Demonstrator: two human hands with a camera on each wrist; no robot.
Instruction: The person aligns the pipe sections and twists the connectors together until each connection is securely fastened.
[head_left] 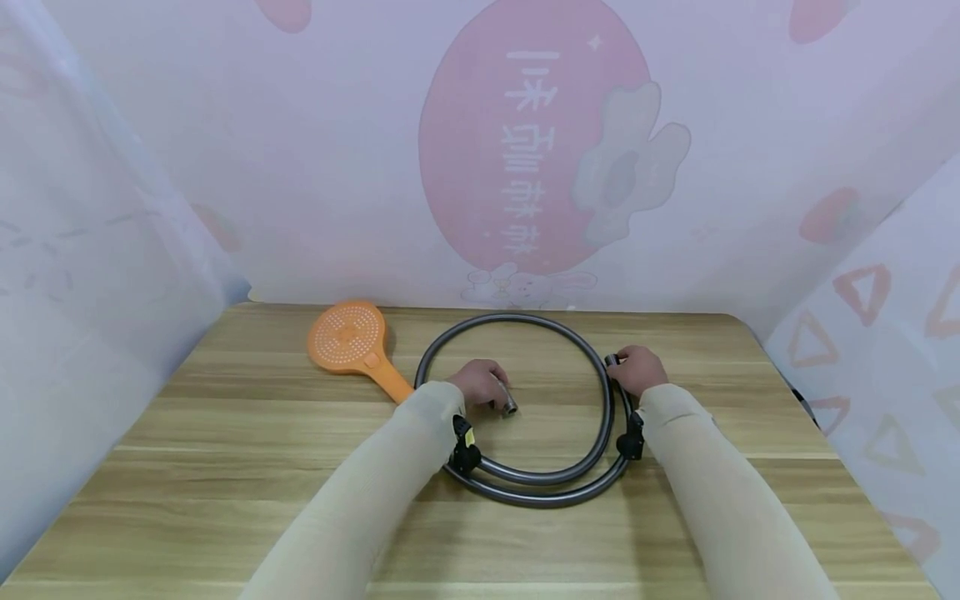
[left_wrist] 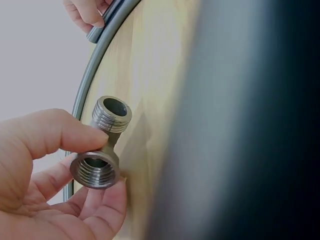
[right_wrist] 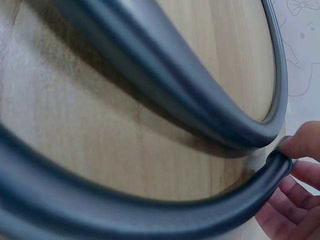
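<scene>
My left hand (head_left: 478,382) pinches a small dark metal threaded pipe fitting (left_wrist: 111,125) between thumb and fingers, inside the hose's loop. In the left wrist view, one opening of the fitting has outer threads and the other has inner threads. A dark grey shower hose (head_left: 540,478) lies coiled on the table. At the coil's right side, my right hand (head_left: 637,371) grips one end of the hose, its thumb and fingers around the end piece (right_wrist: 281,159). To the left, an orange shower head (head_left: 347,333) lies with its nozzle face up; my left forearm hides its handle's end.
Everything lies on a wood-grain table (head_left: 225,467). A pale printed backdrop (head_left: 337,167) rises behind the table's back edge, with similar sheets at both sides. Black wrist cameras (head_left: 465,454) are strapped to both wrists, close above the hose.
</scene>
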